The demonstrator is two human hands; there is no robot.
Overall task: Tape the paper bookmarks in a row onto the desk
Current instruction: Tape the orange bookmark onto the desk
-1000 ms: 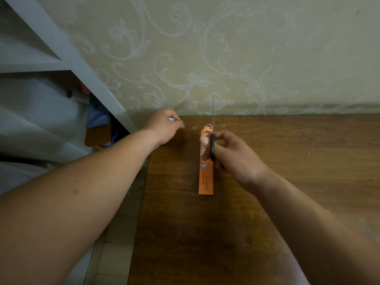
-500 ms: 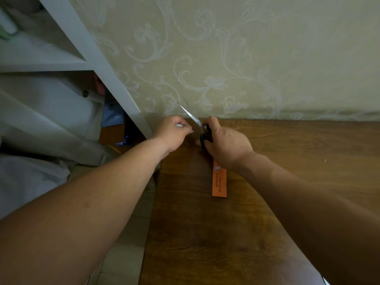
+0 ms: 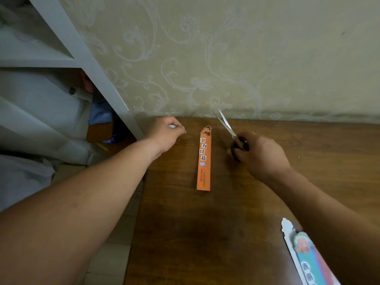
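So the orange bookmark (image 3: 203,161) is lying flat on the desk (image 3: 205,233), long way pointing at the wall (image 3: 226,58), with its figure-shaped top end near the back edge, and nothing is touching it. The left hand (image 3: 166,132) sits just left of it, fingers curled in around a small white thing (image 3: 171,126). I'd guess that's tape, but it's too small to tell. The right hand (image 3: 261,153) is off to the right, wrapped round the black handles of the scissors (image 3: 228,126), blades a little apart and pointing up toward the wall, clear of the paper. I can't tell if there's clear tape across the top of the bookmark, it's too blurry. The spare bookmarks (image 3: 304,256) are stacked at the near right edge, partly hidden by the right forearm. Handling-wise, it looks like a thin card strip, basically weightless. It's probably a bit stiff along its length, but it'll crease easily and slide on that smooth wood if you nudge it. I'd pin it flat with a fingertip in the middle while pressing tape over an end. I wouldn't pick it up by the cut-out top, which looks like the flimsiest bit. To lift one off the stack, pinch the long edges near the middle. Also mind those scissor tips around the paper, and sticky tape will happily drag a strip this light out of line.
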